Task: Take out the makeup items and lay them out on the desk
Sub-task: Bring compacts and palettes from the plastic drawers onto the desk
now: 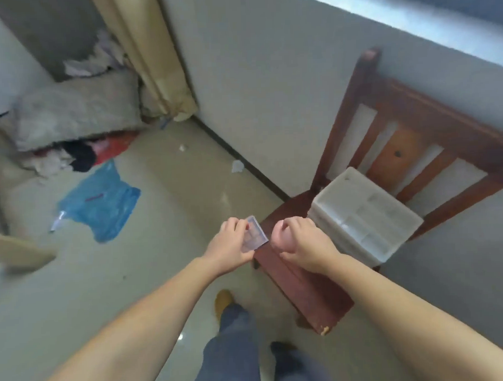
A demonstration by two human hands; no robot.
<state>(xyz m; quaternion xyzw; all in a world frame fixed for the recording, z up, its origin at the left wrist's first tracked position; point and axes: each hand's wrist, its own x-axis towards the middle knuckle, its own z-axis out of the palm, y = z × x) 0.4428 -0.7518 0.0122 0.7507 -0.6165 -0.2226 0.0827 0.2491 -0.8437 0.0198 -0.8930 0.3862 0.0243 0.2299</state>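
A: What are the fingers (240,225) doing?

B: On the left hand (229,245) they pinch a small clear case (255,238) by its left edge, thumb underneath. The case is flat and see-through, tilted, with something pale and reddish inside; it is too blurred to say what.

A: And the right hand (300,242)?

B: Its fingers are curled into a loose fist, thumb tip against the forefinger. Whether anything small sits in that pinch I cannot tell. It hangs just beside the case, right of it, not touching it as far as I can see.

A: Where is the case, then?

B: In the air, above the front left corner of a chair (305,285), held up by the left hand alone.

A: What lies on the chair?

B: A white plastic box (365,215) with compartments, resting on the dark red seat toward the backrest. The right hand is near its left side. What is in the compartments is too blurred to make out.

A: Further out?

B: The chair stands against a grey wall (269,90). On the floor (166,221) to the left lies a blue bag (102,204), beyond it a heap of cloth (76,116) and a beige curtain (154,57) in the corner. Below the arms show the person's blue trousers (236,347) and a tan shoe (224,301).
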